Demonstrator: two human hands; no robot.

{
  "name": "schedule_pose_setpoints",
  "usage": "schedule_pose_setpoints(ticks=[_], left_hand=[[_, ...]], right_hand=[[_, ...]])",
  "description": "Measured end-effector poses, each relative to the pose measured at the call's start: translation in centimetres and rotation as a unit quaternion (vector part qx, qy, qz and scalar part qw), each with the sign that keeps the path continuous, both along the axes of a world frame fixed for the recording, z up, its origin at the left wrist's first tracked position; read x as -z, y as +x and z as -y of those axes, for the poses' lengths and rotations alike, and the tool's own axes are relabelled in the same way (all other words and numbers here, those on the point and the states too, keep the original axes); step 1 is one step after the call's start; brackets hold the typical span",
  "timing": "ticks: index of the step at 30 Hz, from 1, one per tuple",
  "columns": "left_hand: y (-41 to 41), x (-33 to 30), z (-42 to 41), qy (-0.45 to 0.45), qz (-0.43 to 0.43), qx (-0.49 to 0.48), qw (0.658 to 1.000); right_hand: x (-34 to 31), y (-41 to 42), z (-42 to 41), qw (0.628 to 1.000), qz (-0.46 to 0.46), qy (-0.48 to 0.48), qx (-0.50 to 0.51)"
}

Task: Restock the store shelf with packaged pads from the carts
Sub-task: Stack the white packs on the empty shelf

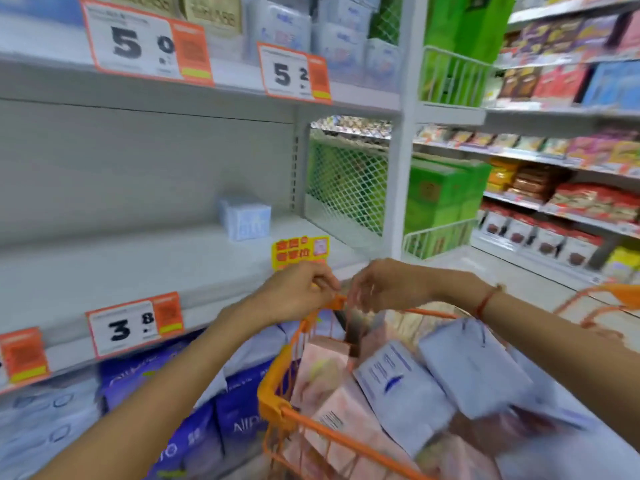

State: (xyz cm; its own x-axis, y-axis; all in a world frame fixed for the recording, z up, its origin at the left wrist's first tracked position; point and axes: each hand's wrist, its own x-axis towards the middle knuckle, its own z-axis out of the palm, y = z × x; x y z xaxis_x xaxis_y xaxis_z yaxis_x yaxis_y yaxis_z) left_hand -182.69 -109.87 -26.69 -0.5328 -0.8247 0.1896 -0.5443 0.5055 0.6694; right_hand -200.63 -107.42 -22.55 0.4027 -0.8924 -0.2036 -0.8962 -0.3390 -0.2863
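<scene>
An orange wire cart point(277, 407) stands against the shelf, filled with pink packs of pads point(332, 372) and pale blue-white packs point(471, 368). Both hands meet over the cart's far rim. My left hand point(298, 294) has its fingertips pinched together by the orange rim; whether anything is between them is blurred. My right hand point(384, 285) hangs beside it, fingers apart and pointing down, holding nothing. One pale blue pack point(246, 218) stands alone on the white middle shelf point(138, 271).
A yellow label point(299, 251) sticks up at the shelf's front edge just behind my hands. Purple and pale packs point(235, 420) fill the shelf below. Price tags hang on the shelf edges. A second orange cart point(609, 299) is at the right, in the aisle.
</scene>
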Motion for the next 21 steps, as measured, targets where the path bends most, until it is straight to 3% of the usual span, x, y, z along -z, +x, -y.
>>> schedule_pose_setpoints(ticks=[3, 6, 10, 14, 17, 19, 21], left_hand=[[-0.9, 1.6, -2.3, 0.012, 0.086, 0.106, 0.991], [-1.8, 3.0, -4.0, 0.056, 0.153, 0.162, 0.973], [-3.3, 3.6, -5.3, 0.147, 0.161, 0.2, 0.955], [-4.4, 3.4, -6.0, 0.158, 0.176, 0.185, 0.954], [-5.3, 4.4, -6.9, 0.077, 0.182, 0.13, 0.972], [-5.2, 4.7, -6.9, 0.04, 0.183, 0.081, 0.979], [-5.0, 4.9, -6.2, 0.06, 0.158, 0.07, 0.983]], right_hand=[[1.4, 0.0, -0.9, 0.984, -0.096, 0.139, 0.051], [1.3, -0.2, -2.4, 0.96, -0.186, 0.202, 0.05], [0.0, -1.4, -4.5, 0.927, -0.245, 0.28, 0.037], [0.4, -1.7, -4.8, 0.949, -0.197, 0.241, 0.049], [0.9, -2.3, -5.1, 0.969, -0.144, 0.187, 0.073], [0.7, -3.1, -6.1, 0.985, -0.113, 0.09, 0.091], [0.0, -4.4, -7.9, 0.989, -0.092, -0.023, 0.113]])
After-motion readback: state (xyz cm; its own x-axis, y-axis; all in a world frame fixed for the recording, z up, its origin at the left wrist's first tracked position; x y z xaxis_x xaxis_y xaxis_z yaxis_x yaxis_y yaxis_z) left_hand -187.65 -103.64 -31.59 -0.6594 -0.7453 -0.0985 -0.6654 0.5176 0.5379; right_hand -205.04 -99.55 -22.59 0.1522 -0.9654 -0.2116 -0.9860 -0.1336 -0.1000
